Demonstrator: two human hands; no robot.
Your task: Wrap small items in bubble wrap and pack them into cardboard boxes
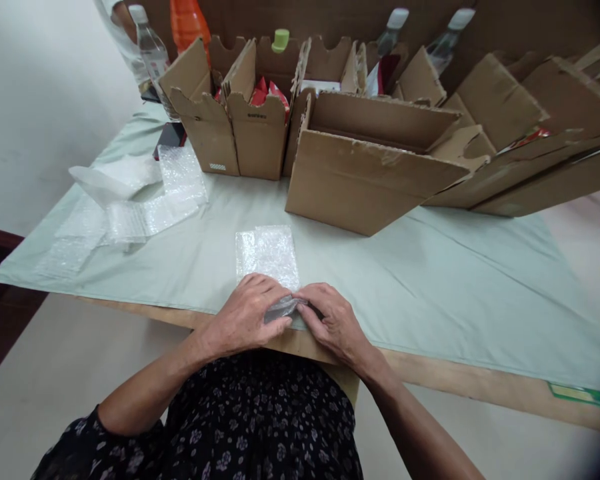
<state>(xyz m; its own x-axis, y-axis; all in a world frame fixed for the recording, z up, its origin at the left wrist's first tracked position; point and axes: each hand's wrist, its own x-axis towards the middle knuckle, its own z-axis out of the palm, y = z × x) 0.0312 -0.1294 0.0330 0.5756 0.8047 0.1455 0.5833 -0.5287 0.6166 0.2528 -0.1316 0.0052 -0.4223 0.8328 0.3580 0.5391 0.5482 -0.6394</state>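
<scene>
A small flat piece of clear bubble wrap (276, 253), perhaps a pouch, lies at the table's front edge. Its near end is bunched up between my two hands. My left hand (250, 310) curls over the left side of it, with the thumb and index finger closed around the plastic. My right hand (336, 323) pinches the gathered edge between thumb and fingertips. The fingertips of both hands meet there. Whether anything lies inside the wrap I cannot tell.
More bubble wrap pieces (130, 217) lie loosely on the left of the green tablecloth (460, 280). Cardboard boxes (375, 173) line the back, several with packets inside. Behind them stand bottles (153, 50). A dark box (169, 137) sits at the back left. A person's arm (125, 23) shows there.
</scene>
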